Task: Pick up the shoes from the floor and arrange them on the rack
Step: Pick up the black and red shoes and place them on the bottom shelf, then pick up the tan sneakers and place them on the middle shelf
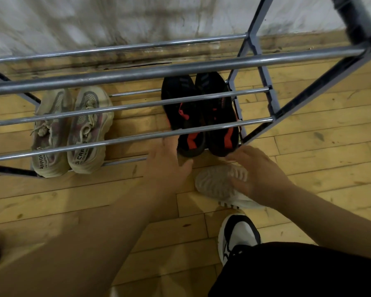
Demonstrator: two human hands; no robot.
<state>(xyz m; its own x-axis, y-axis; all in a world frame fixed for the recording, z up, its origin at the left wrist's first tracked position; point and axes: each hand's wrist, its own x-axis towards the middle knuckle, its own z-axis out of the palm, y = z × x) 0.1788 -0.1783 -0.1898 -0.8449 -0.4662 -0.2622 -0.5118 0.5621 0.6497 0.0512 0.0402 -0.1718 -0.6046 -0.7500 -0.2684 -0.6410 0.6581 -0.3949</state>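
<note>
A metal-bar shoe rack (137, 106) stands against the wall. On its lowest tier sit a beige pair of sneakers (73, 133) at the left and a black pair with red accents (201, 116) at the right. A white shoe (216, 183) lies sole-up on the floor just in front of the black pair. My right hand (259, 174) holds this white shoe, fingers over its sole. My left hand (167, 161) reaches toward the heel of the left black shoe with fingers spread, holding nothing.
The floor is wooden planks (319, 163). A worn black-and-white sneaker (236, 234) on a foot stands near the bottom, beside a dark trouser leg (298, 271). The rack's upper bars (180, 69) cross above the shoes. A stained white wall (116, 20) runs behind.
</note>
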